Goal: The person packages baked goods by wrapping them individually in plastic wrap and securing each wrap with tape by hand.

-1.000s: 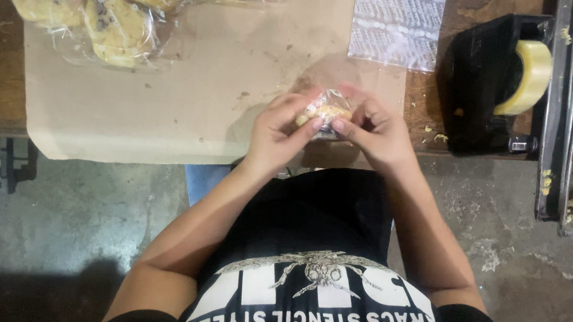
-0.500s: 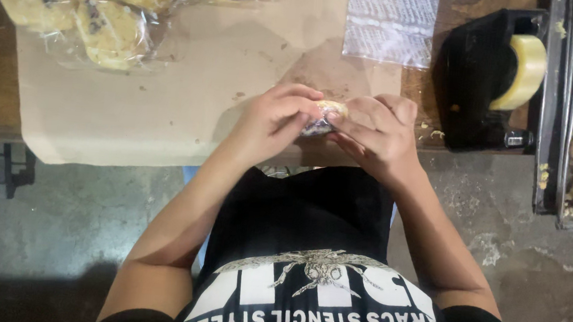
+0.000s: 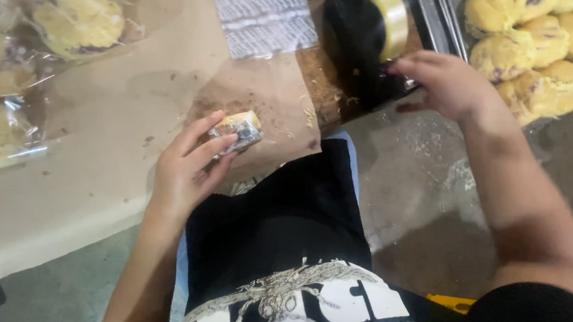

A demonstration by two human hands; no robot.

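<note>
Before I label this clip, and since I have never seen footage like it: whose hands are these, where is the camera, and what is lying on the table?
The camera sits on a person's head and looks down, so you see their own two bare arms and black shirt from above. There is no machine.

The left hand holds a small wrapped bun over the brown paper that covers the table. The right hand reaches to a black tape dispenser with a roll of tape; whether it has taken hold of any tape cannot be told.

At the far left lie bagged buns in clear plastic. Above the paper is a sheet of labels. At the right, a tray holds unwrapped buns.
</note>
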